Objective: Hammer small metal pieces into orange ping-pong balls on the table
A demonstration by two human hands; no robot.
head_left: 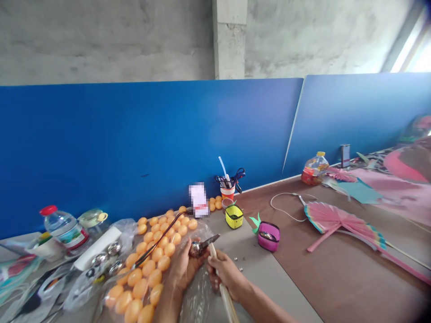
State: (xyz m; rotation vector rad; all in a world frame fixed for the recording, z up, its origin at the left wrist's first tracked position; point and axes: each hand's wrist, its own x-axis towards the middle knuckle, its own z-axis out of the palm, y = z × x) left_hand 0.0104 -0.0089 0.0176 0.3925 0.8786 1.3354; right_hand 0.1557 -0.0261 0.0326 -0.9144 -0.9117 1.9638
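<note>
Your left hand point(183, 265) cups a shiny silver ball point(195, 249) just left of the dark-headed, pale-handled hammer point(226, 299) your right hand point(229, 274) grips.

Bare hands point(229, 274) and forearms point(264, 301)

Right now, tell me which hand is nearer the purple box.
Right. The right hand, gripping a pale stick, is left of the purple box; the left hand, holding a shiny ball, is farther left.
</note>
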